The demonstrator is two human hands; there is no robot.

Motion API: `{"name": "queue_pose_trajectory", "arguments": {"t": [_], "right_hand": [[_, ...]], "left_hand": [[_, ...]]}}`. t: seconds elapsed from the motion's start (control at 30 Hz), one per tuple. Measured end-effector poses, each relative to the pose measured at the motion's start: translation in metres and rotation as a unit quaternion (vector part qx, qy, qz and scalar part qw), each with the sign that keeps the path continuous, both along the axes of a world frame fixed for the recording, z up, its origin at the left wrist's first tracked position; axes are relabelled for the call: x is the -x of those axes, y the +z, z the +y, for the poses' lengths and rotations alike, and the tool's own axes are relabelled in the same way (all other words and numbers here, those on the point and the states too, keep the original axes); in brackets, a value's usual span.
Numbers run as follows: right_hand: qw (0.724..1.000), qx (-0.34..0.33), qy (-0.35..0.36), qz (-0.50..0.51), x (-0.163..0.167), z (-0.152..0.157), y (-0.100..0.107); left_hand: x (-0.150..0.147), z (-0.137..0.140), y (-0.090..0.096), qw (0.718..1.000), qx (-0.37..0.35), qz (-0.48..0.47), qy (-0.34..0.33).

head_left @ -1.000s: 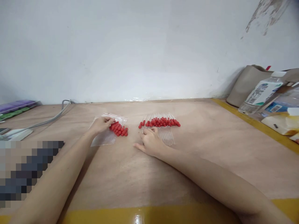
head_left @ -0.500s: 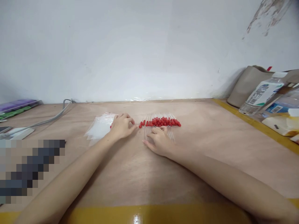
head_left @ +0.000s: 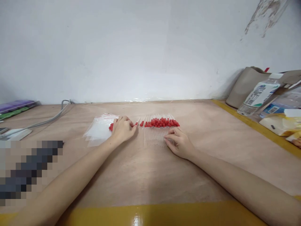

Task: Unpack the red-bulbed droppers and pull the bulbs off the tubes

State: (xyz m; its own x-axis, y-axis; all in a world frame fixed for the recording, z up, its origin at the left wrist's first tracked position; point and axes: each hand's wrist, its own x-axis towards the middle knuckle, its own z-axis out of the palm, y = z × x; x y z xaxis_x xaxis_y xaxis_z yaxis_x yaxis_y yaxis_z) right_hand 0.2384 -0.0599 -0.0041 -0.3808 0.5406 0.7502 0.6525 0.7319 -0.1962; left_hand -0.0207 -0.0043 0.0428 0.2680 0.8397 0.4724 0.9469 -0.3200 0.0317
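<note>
Thin clear droppers with red rubber bulbs lie side by side in a row on the table, their clear tubes stretching toward me. My left hand is closed at the row's left, over the edge of a stack of clear plastic bags. One red bulb shows at its thumb and fingertips, and more red bulbs peek out on its far left side. Over the right end of the tubes, my right hand has thumb and fingers pinched together. Whatever lies between those fingertips is too small to make out.
A grey cable runs along the left, near purple and green packs. At the right stand a clear bottle, a grey-brown bag and a cream-coloured packet. Yellow tape lines the front edge.
My right hand has moved right across the tubes, from their middle to their right end, and its fingers have drawn into a pinch. The left hand has stayed nearly in place.
</note>
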Motion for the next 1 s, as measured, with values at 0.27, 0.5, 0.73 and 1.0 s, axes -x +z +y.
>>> {"name": "queue_pose_trajectory", "arguments": {"t": [0.27,0.5,0.73,1.0], "right_hand": [[0.999,-0.026,0.030,0.024,0.006,-0.001,0.002],[0.989,-0.042,0.074,-0.118,0.010,-0.005,0.008],[0.989,-0.033,0.111,-0.096,0.013,-0.003,0.004],[0.988,-0.059,0.109,-0.088,0.027,-0.009,0.003]], "left_hand": [[0.018,-0.047,-0.015,0.980,-0.107,-0.057,-0.155],[-0.006,-0.066,-0.030,0.950,-0.090,-0.062,-0.293],[-0.011,-0.065,-0.029,0.939,-0.079,-0.095,-0.321],[-0.025,-0.060,-0.039,0.906,-0.126,-0.077,-0.396]]}}
